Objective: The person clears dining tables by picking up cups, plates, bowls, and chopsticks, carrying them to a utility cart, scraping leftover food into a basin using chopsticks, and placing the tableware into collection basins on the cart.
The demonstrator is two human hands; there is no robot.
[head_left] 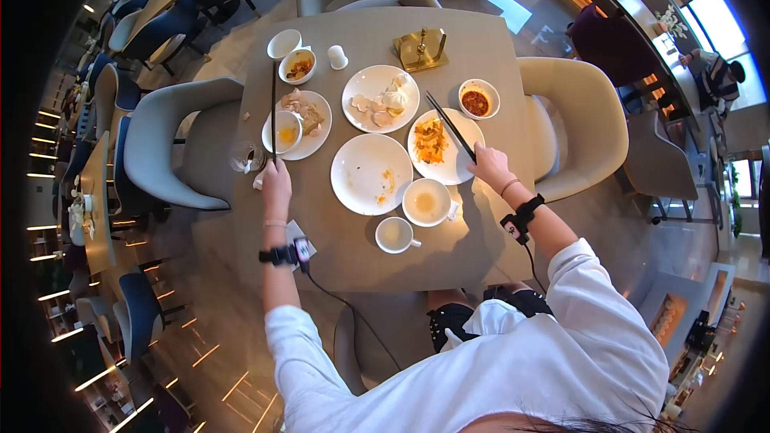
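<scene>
Black chopsticks [273, 116] stand out from my left hand [277, 184], which is closed round their lower end; they cross the rim of a small bowl [286, 132] set on a plate of food scraps [317, 122]. My right hand [491, 167] grips another pair of chopsticks [451, 128], slanting over a plate with orange food [431, 142]. Between my hands lies a plate with a few orange scraps [365, 172]. Behind it is a plate with a white bun and pale pieces [381, 99]. Near my right hand sit a bowl [427, 202] and a cup [394, 235].
On the table [361, 269] are a red sauce bowl [479, 99], a gold stand [421, 49], a white shaker [338, 57], two small bowls [284, 44] and a glass [247, 158]. Chairs [573, 124] surround it. A person [714, 76] is at the far right.
</scene>
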